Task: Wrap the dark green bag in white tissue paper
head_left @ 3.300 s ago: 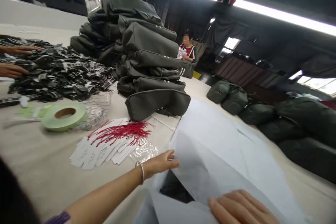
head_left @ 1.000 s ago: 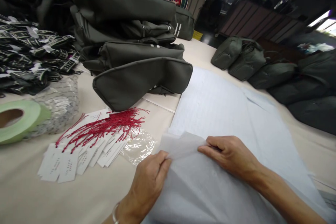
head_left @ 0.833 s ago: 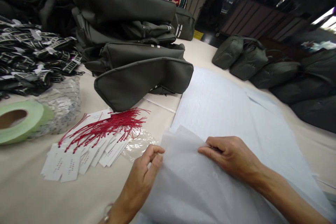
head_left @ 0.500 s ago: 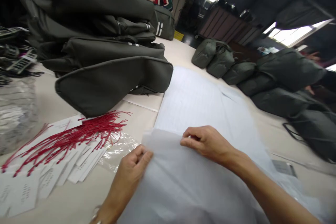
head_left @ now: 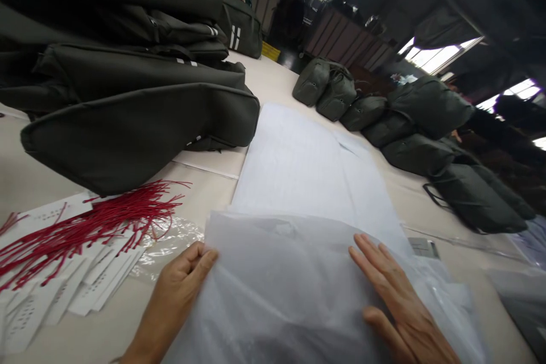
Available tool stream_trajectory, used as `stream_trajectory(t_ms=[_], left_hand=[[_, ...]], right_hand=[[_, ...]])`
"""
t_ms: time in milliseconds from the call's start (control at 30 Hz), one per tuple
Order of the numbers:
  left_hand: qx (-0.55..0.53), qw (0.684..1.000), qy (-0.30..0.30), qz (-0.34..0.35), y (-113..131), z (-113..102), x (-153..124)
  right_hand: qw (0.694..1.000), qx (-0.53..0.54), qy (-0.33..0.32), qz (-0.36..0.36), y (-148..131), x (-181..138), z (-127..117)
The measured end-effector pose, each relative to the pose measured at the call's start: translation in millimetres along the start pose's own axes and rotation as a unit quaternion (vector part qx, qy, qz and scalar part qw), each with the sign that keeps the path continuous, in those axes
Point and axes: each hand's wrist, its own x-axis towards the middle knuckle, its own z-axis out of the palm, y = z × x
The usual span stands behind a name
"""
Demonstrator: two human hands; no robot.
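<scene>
- The left hand [head_left: 179,278] is pinching the near left corner of a translucent white tissue-paper sheet [head_left: 281,284], with its fingers [head_left: 200,256] closed on the sheet's edge.
- The right hand [head_left: 396,307] is lying flat on that sheet, with its fingers [head_left: 371,259] spread open and pressing down, gripping nothing.
- The sheet is stretching between the two hands, under the right palm and rightward of the left fingers, on the beige worktop [head_left: 273,77].
- Beyond both sets of fingers, a flat stack of white paper sheets [head_left: 298,165] is lying on the worktop.
- Left of the left fingers, white paper hang tags with red strings [head_left: 85,233] are lying fanned out, and crinkled clear plastic film [head_left: 170,239] is lying just beside the hand.
- Farther off to the left, dark olive fabric bags in a pile [head_left: 128,85] are resting; more olive bags [head_left: 418,125] are lying beyond the right fingers.
</scene>
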Motion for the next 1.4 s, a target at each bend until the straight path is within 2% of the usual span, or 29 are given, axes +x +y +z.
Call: stream_trajectory(t_ms=[133, 200, 267, 333, 400, 467, 567, 633, 733, 833, 967, 1067, 1167, 1400], left_hand=[[0.055, 0.998, 0.013, 0.013, 0, -8, 1], [0.12, 0.989, 0.058, 0.059, 6, -14, 0], [0.188, 0.961, 0.133, 0.153, 22, -18, -3], [0.248, 0.909, 0.164, 0.292, 50, -14, -10], [0.303, 0.845, 0.106, 0.428, 85, 2, -18], [0.35, 0.793, 0.002, 0.499, 119, 27, -23], [0.42, 0.752, -0.13, 0.491, 148, 66, -22], [0.468, 0.733, -0.16, 0.467, 153, 84, -17], [0.505, 0.731, -0.163, 0.429, 152, 96, -12], [0.49, 0.76, -0.174, 0.39, 150, 97, -12], [0.446, 0.786, -0.149, 0.401, 148, 99, -17], [0.484, 0.757, -0.136, 0.419, 148, 105, -17], [0.533, 0.724, -0.152, 0.411, 152, 114, -15], [0.522, 0.718, -0.19, 0.42, 157, 120, -20]], right_hand=[[0.999, 0.001, -0.037, -0.025, 0, 12, 16], [0.999, 0.004, -0.04, -0.026, 3, 15, 18], [0.999, 0.005, -0.038, -0.026, 4, 15, 19], [0.999, 0.012, -0.032, -0.023, 3, 12, 20], [0.999, 0.024, -0.025, -0.017, 1, 11, 21], [0.999, 0.037, -0.014, -0.013, 0, 10, 22], [0.999, 0.053, -0.005, -0.005, -1, 11, 23], [0.998, 0.066, -0.006, 0.004, -2, 13, 23], [0.996, 0.089, -0.011, 0.02, -4, 14, 21], [0.993, 0.112, -0.013, 0.034, -6, 16, 19], [0.989, 0.138, -0.005, 0.042, -7, 17, 19], [0.988, 0.146, -0.001, 0.043, -8, 17, 19], [0.987, 0.151, 0.01, 0.043, -8, 17, 18], [0.969, 0.224, 0.085, 0.055, -9, 12, 17]])
